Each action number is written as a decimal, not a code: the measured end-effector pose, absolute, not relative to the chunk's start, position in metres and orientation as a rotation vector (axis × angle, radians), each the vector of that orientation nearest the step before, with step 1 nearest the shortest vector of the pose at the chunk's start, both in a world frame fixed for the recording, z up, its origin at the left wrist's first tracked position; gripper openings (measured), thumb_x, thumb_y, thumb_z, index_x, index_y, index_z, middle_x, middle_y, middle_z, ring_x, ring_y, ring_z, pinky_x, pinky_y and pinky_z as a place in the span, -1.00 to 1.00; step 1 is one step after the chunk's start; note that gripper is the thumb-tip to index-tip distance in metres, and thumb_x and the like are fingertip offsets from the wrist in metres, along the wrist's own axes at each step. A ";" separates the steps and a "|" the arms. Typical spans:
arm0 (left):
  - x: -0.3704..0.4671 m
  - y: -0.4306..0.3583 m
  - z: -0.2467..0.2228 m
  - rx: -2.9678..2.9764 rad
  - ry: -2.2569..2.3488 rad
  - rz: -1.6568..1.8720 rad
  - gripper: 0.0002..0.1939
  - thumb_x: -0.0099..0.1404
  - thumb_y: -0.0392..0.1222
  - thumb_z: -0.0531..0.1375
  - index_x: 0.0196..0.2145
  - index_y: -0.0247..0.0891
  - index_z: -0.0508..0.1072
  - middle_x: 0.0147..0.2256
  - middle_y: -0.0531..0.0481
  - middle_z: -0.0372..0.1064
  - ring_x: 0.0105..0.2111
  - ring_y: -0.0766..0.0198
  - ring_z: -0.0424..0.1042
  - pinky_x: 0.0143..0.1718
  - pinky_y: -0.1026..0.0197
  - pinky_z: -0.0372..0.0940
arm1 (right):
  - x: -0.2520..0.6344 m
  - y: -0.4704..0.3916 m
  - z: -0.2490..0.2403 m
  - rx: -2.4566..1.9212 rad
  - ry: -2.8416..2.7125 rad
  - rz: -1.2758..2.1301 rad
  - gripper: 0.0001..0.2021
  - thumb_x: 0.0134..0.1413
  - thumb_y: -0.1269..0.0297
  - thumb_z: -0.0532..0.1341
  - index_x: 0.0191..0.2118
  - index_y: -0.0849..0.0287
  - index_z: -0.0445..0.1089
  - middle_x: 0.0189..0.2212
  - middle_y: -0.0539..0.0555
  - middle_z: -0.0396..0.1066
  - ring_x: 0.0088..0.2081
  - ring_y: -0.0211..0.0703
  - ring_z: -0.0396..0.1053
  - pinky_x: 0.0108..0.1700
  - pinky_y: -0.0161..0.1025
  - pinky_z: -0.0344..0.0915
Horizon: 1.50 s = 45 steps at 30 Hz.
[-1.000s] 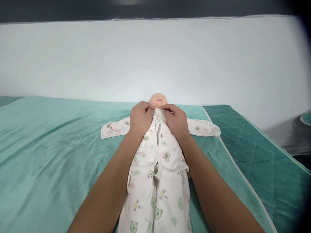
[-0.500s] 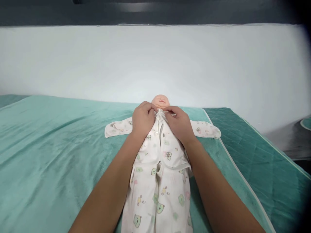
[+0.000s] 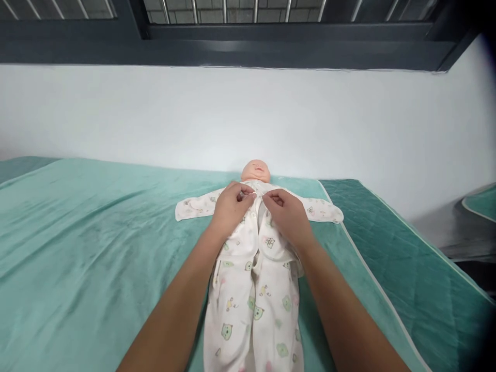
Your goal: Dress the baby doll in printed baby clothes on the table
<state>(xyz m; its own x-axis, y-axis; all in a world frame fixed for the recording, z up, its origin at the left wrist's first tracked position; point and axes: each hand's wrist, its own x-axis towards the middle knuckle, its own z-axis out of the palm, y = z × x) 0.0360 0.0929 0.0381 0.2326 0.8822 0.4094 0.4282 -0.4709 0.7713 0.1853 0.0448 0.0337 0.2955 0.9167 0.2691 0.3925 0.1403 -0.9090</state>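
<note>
A baby doll (image 3: 256, 170) lies on its back with its head toward the wall. It wears a white printed baby jacket (image 3: 234, 242) and matching pants (image 3: 253, 315); both sleeves stretch out sideways. My left hand (image 3: 233, 204) pinches the jacket's front edge at the upper chest. Across the opening, my right hand (image 3: 284, 209) pinches the other front edge, its fingertips close to the left ones. Below my hands the jacket front hangs apart in a narrow gap. Whatever small fastener is between the fingertips is too small to make out.
A light green sheet (image 3: 96, 248) covers the bed under the doll. To the right lies a darker quilted mattress cover (image 3: 403, 248). Behind stand a white wall (image 3: 248, 113) and a dark window frame (image 3: 287, 46) with metal bars.
Both hands have moved from the collar at the doll's neck down to the upper chest, uncovering the collar. The view has tilted up, showing the window bars.
</note>
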 end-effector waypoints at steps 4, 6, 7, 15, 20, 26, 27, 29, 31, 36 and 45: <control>0.039 0.088 0.050 2.087 1.210 1.153 -0.93 0.25 -0.24 0.16 -0.35 -0.19 0.46 -0.31 0.05 0.41 -0.37 0.31 0.33 -0.29 0.24 0.23 | 0.192 0.048 0.037 -1.435 -1.226 0.693 -0.82 0.04 0.13 0.23 -0.39 0.11 0.47 -0.47 -0.04 0.44 -0.43 -0.20 0.30 -0.36 -0.28 0.19; 0.045 0.082 0.057 2.096 1.165 1.167 -0.91 0.28 -0.25 0.15 -0.37 -0.19 0.45 -0.36 0.06 0.42 -0.36 0.29 0.36 -0.29 0.23 0.24 | 0.194 0.050 0.037 -1.449 -1.231 0.699 -0.79 0.03 0.10 0.23 -0.42 0.13 0.47 -0.50 -0.04 0.43 -0.44 -0.20 0.29 -0.36 -0.28 0.18; 0.049 0.079 0.059 2.085 1.139 1.166 -0.90 0.29 -0.24 0.14 -0.37 -0.19 0.44 -0.38 0.07 0.43 -0.36 0.28 0.37 -0.30 0.23 0.25 | 0.194 0.051 0.037 -1.458 -1.244 0.684 -0.79 0.03 0.10 0.24 -0.42 0.14 0.47 -0.51 -0.04 0.43 -0.44 -0.20 0.30 -0.36 -0.28 0.18; 0.059 0.076 0.054 2.190 1.300 1.237 -0.90 0.31 -0.22 0.14 -0.30 -0.20 0.46 -0.26 -0.01 0.44 -0.27 0.24 0.40 -0.19 0.19 0.26 | 0.200 0.054 0.034 -1.391 -1.267 0.731 -0.81 0.03 0.13 0.23 -0.42 0.12 0.49 -0.49 -0.03 0.45 -0.41 -0.19 0.33 -0.35 -0.27 0.19; 0.045 0.085 0.060 1.947 1.338 1.101 -0.92 0.21 -0.18 0.21 -0.34 -0.19 0.50 -0.32 0.01 0.47 -0.35 0.26 0.42 -0.31 0.22 0.28 | 0.197 0.054 0.034 -1.382 -1.243 0.637 -0.85 0.01 0.17 0.23 -0.41 0.10 0.50 -0.40 -0.03 0.50 -0.36 -0.16 0.38 -0.25 -0.24 0.24; 0.040 0.089 0.059 1.779 1.287 1.006 -0.87 0.18 -0.11 0.24 -0.34 -0.20 0.46 -0.45 0.07 0.43 -0.53 0.34 0.34 -0.46 0.26 0.22 | 0.194 0.057 0.030 -1.305 -1.178 0.730 -0.84 -0.01 0.16 0.26 -0.40 0.10 0.53 -0.38 -0.02 0.51 -0.33 -0.16 0.39 -0.25 -0.27 0.27; 0.041 0.089 0.058 1.784 1.277 1.016 -0.87 0.18 -0.10 0.24 -0.37 -0.21 0.45 -0.45 0.07 0.43 -0.53 0.35 0.34 -0.45 0.26 0.22 | 0.194 0.057 0.029 -1.283 -1.168 0.752 -0.84 -0.01 0.15 0.27 -0.39 0.10 0.54 -0.37 -0.02 0.52 -0.31 -0.16 0.39 -0.24 -0.27 0.28; 0.044 0.088 0.058 1.780 1.226 1.058 -0.86 0.19 -0.09 0.23 -0.39 -0.21 0.44 -0.45 0.06 0.43 -0.50 0.35 0.35 -0.42 0.27 0.23 | 0.194 0.058 0.028 -1.237 -1.150 0.803 -0.83 -0.02 0.14 0.28 -0.36 0.10 0.55 -0.34 -0.01 0.53 -0.27 -0.14 0.41 -0.21 -0.26 0.30; 0.048 0.086 0.057 1.760 1.162 1.114 -0.86 0.22 -0.08 0.22 -0.35 -0.20 0.45 -0.43 0.06 0.44 -0.47 0.34 0.36 -0.40 0.27 0.24 | 0.194 0.057 0.027 -1.183 -1.139 0.859 -0.81 -0.02 0.12 0.29 -0.33 0.10 0.56 -0.30 0.01 0.54 -0.21 -0.11 0.43 -0.16 -0.23 0.32; 0.052 0.083 0.055 1.733 1.123 1.134 -0.85 0.24 -0.09 0.20 -0.34 -0.21 0.45 -0.44 0.05 0.41 -0.47 0.35 0.33 -0.41 0.28 0.22 | 0.194 0.056 0.026 -1.120 -1.100 0.920 -0.74 0.01 0.07 0.27 -0.25 0.10 0.56 -0.21 0.03 0.54 -0.15 -0.08 0.43 -0.12 -0.21 0.32; 0.049 0.085 0.053 1.617 1.059 1.095 -0.84 0.20 -0.09 0.24 -0.34 -0.24 0.46 -0.49 0.08 0.32 -0.51 0.39 0.23 -0.48 0.31 0.14 | 0.196 0.058 0.025 -1.103 -1.058 0.972 -0.75 0.00 0.12 0.31 -0.20 0.08 0.58 -0.15 0.02 0.54 -0.12 -0.09 0.43 -0.08 -0.20 0.31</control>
